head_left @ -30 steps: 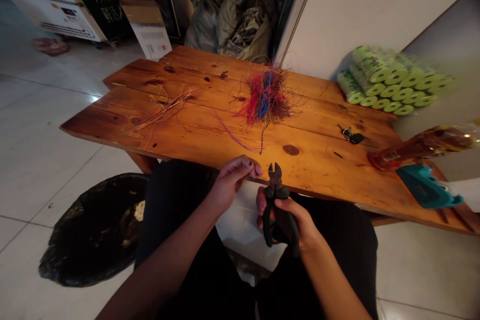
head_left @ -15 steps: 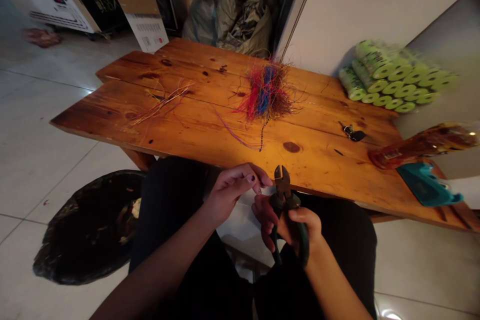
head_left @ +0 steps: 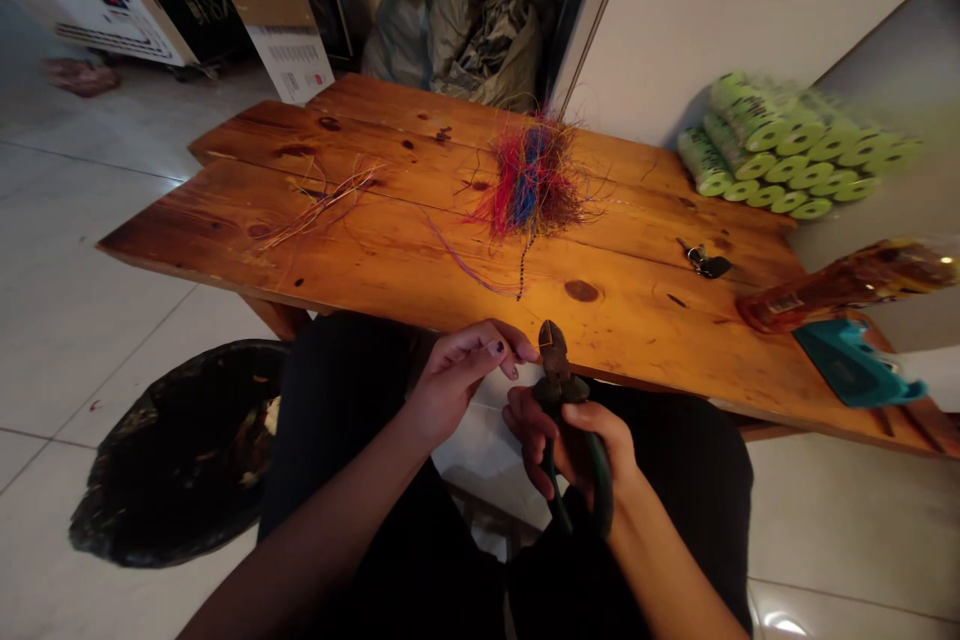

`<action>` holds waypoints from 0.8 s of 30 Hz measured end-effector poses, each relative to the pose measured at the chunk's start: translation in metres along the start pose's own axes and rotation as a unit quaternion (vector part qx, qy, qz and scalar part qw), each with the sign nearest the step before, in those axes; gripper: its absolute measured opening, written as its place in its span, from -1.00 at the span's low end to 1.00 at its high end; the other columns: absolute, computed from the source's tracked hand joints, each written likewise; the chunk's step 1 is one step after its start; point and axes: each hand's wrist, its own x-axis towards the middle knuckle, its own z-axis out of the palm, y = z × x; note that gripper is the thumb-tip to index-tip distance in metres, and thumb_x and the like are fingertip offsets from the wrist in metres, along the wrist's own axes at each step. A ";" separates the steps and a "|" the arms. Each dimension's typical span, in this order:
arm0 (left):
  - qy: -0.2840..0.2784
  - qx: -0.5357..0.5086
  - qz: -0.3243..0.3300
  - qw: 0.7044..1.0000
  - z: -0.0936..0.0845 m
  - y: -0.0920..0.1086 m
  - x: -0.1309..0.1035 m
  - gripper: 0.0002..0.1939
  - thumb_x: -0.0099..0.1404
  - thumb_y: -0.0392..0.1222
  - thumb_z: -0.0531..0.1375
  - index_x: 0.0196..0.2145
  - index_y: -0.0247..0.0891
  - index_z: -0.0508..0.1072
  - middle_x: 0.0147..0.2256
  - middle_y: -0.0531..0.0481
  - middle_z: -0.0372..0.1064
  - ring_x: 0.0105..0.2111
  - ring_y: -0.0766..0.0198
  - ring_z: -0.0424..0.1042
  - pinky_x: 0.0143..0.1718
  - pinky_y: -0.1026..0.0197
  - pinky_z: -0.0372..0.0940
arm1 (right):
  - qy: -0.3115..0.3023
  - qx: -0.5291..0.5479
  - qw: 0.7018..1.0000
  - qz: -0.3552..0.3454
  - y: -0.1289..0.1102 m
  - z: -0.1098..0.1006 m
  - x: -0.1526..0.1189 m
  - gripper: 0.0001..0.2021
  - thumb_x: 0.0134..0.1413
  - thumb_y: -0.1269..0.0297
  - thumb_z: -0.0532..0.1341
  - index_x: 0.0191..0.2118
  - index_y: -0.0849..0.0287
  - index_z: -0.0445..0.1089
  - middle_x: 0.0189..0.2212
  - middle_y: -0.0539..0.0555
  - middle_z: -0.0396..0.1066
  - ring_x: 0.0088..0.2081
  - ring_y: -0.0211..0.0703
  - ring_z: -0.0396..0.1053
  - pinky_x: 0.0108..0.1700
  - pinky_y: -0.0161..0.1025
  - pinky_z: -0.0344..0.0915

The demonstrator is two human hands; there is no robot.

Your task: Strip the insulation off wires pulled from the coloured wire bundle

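The pliers (head_left: 556,380) point tip-up in the right hand (head_left: 579,450), their head just beside the left hand (head_left: 459,375). The right hand's fingers, partly hidden, wrap around them; the left thumb and fingers curl close together, but whether they pinch anything is too small to tell. Beyond, coloured strands (head_left: 534,185) lie on the table (head_left: 622,265).

Dim, warm light pools on the tabletop (head_left: 630,250), glare spots the floor (head_left: 832,540), black trousers (head_left: 682,480) lose detail
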 end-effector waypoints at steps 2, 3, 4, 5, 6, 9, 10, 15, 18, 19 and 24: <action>0.006 0.001 -0.007 1.000 0.000 0.000 0.000 -0.77 0.20 -0.15 0.13 -0.55 -0.25 0.45 -0.41 -0.04 0.35 -0.32 0.22 0.33 -0.14 0.12 0.18 | -0.010 0.006 1.000 -0.005 0.001 -0.001 0.000 -0.82 -0.13 0.14 0.15 -0.48 0.15 0.26 -0.59 -0.01 0.11 -0.59 -0.27 0.09 -0.73 -0.38 0.19; 0.009 0.002 -0.010 1.000 0.000 0.000 0.000 -0.77 0.20 -0.14 0.14 -0.56 -0.25 0.45 -0.41 -0.04 0.34 -0.31 0.22 0.33 -0.13 0.12 0.18 | -0.018 0.007 1.000 -0.009 0.002 -0.002 0.000 -0.81 -0.13 0.14 0.15 -0.46 0.16 0.27 -0.58 0.00 0.14 -0.59 -0.28 0.12 -0.71 -0.37 0.21; 0.011 0.001 -0.013 1.000 0.000 0.000 0.000 -0.76 0.19 -0.14 0.14 -0.56 -0.25 0.45 -0.41 -0.04 0.34 -0.31 0.23 0.33 -0.13 0.12 0.19 | -0.026 0.008 1.000 -0.012 0.003 -0.003 0.000 -0.79 -0.13 0.13 0.15 -0.44 0.18 0.28 -0.57 0.00 0.17 -0.59 -0.29 0.14 -0.68 -0.36 0.24; 0.013 0.000 -0.015 1.000 0.000 0.000 0.000 -0.77 0.19 -0.15 0.14 -0.56 -0.25 0.45 -0.41 -0.04 0.34 -0.32 0.23 0.33 -0.13 0.13 0.19 | -0.033 0.010 0.999 -0.014 0.005 -0.004 0.001 -0.78 -0.13 0.13 0.16 -0.41 0.20 0.29 -0.55 0.02 0.20 -0.58 -0.29 0.17 -0.65 -0.34 0.27; 0.014 -0.001 -0.016 1.000 0.000 -0.001 0.000 -0.77 0.19 -0.15 0.14 -0.56 -0.25 0.46 -0.40 -0.04 0.35 -0.31 0.23 0.33 -0.13 0.13 0.19 | -0.037 0.013 0.999 -0.015 0.006 -0.005 0.001 -0.76 -0.13 0.12 0.16 -0.39 0.21 0.30 -0.53 0.03 0.22 -0.57 -0.28 0.19 -0.63 -0.32 0.29; 0.016 -0.004 -0.011 1.000 -0.001 -0.002 -0.001 -0.78 0.20 -0.17 0.14 -0.55 -0.24 0.46 -0.40 -0.04 0.36 -0.29 0.22 0.33 -0.13 0.13 0.19 | -0.040 0.021 0.999 -0.011 0.008 -0.006 0.001 -0.70 -0.14 0.12 0.19 -0.33 0.25 0.33 -0.48 0.06 0.25 -0.53 -0.25 0.23 -0.56 -0.26 0.34; 0.014 -0.006 -0.011 1.000 -0.001 -0.002 -0.001 -0.78 0.20 -0.17 0.13 -0.55 -0.24 0.46 -0.40 -0.03 0.36 -0.29 0.22 0.33 -0.14 0.14 0.19 | -0.037 0.021 0.999 -0.008 0.008 -0.005 0.001 -0.69 -0.15 0.12 0.20 -0.31 0.27 0.34 -0.47 0.07 0.26 -0.51 -0.24 0.24 -0.53 -0.23 0.35; 0.012 -0.017 -0.015 1.000 -0.001 -0.002 -0.001 -0.77 0.21 -0.18 0.12 -0.54 -0.26 0.46 -0.39 -0.01 0.36 -0.30 0.26 0.35 -0.18 0.19 0.21 | -0.030 0.005 1.000 -0.004 0.008 -0.004 0.000 -0.66 -0.11 0.12 0.18 -0.26 0.29 0.37 -0.44 0.09 0.26 -0.45 -0.18 0.28 -0.44 -0.14 0.39; 0.011 -0.021 -0.024 0.999 -0.001 -0.002 -0.001 -0.78 0.21 -0.17 0.13 -0.54 -0.26 0.45 -0.39 -0.02 0.35 -0.33 0.26 0.35 -0.28 0.21 0.23 | -0.022 -0.023 0.999 -0.006 0.008 -0.005 -0.001 -0.67 -0.10 0.11 0.17 -0.27 0.27 0.36 -0.41 0.09 0.27 -0.46 -0.18 0.29 -0.44 -0.13 0.38; 0.011 -0.022 -0.025 0.999 -0.001 -0.002 -0.001 -0.78 0.21 -0.17 0.12 -0.54 -0.25 0.45 -0.38 -0.02 0.34 -0.33 0.26 0.35 -0.31 0.21 0.23 | -0.013 -0.034 0.999 -0.005 0.007 -0.006 -0.002 -0.68 -0.10 0.10 0.18 -0.28 0.25 0.36 -0.40 0.09 0.28 -0.47 -0.19 0.29 -0.45 -0.14 0.37; 0.021 -0.009 0.001 1.000 -0.001 -0.002 0.000 -0.77 0.22 -0.20 0.11 -0.55 -0.26 0.46 -0.40 -0.03 0.33 -0.30 0.26 0.32 -0.20 0.19 0.20 | 0.047 -0.204 0.978 0.007 -0.004 -0.001 -0.006 -0.77 -0.03 0.12 0.16 -0.28 0.15 0.31 -0.39 0.04 0.25 -0.43 -0.18 0.30 -0.40 -0.21 0.29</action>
